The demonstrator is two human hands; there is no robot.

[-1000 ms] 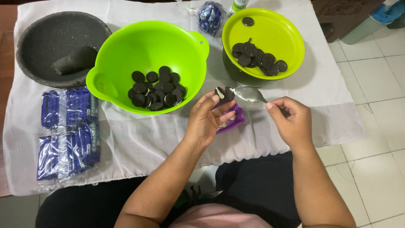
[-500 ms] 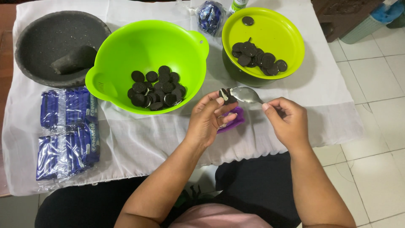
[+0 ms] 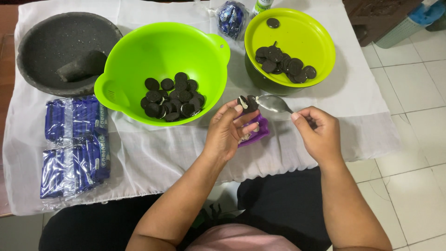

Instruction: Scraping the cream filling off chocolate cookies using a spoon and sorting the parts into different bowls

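White-clothed table (image 3: 153, 162), bowls (image 3: 162, 51), mortar (image 3: 42, 42)

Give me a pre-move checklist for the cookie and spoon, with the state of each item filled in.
1. Left hand grips the sandwich cookie at its fingertips: ok.
2. Right hand holds the spoon by its handle: ok.
3. Spoon bowl meets the cookie: ok, they touch.
4. Cookie halves separated: cannot tell, though white cream shows.
5. Purple container sits under the left hand: ok.
6. Big green bowl within reach, with space beside its cookies: ok.
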